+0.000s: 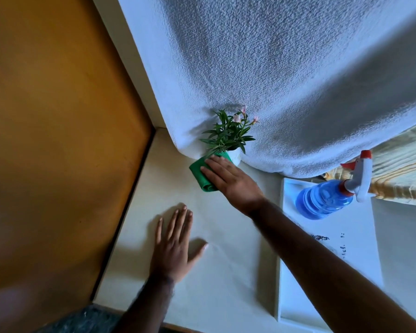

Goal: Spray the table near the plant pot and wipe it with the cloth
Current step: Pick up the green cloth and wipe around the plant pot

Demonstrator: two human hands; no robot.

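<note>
A small plant pot (235, 155) with green leaves and pink flowers stands at the back of the pale table (226, 272), against a textured white wall. My right hand (231, 180) presses flat on a folded green cloth (200, 173), which lies on the table touching the pot's left side. My left hand (174, 243) rests palm down on the table with fingers spread, nearer to me and apart from the cloth. A blue spray bottle (324, 199) with a white trigger and red nozzle stands to the right on a white tray.
The white tray (360, 239) lies along the table's right side and has small dark specks on it. An orange-brown door or panel (58, 140) borders the table on the left. A wood-grain surface (404, 174) shows behind the bottle.
</note>
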